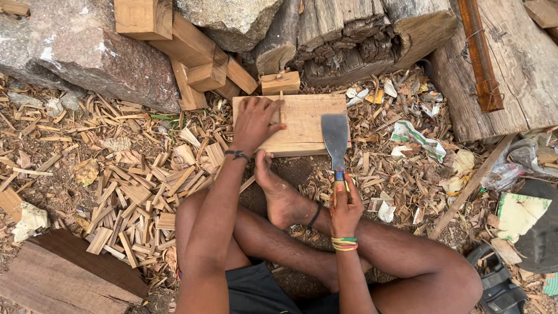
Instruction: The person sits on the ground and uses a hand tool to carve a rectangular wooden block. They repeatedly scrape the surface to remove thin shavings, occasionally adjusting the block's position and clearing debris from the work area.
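Block [302, 125] pale tan; blade [335, 136] dull grey; handle [339, 175] blue-yellow; right wristbands [344, 243] red, yellow, green; left band [238, 154] black; shorts [256, 291] dark grey.

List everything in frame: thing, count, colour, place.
wooden board: one, pale, flat on the ground at centre, under the left hand
thin wood stick: one, pale, upright on the board
broad blade: one, grey steel, over the board's right end
small wood blocks: several, tan, behind the board to its left
split strips and shavings: many, pale, on the ground at left
stones: two, grey, top left
weathered logs: a few, grey-brown, top centre
rusty metal bar: one, on the plank at top right
sandal: one, black, lower right
left hand: steadies the stick
right hand: grips the blade's handle
bare foot: toes against the board's near edge
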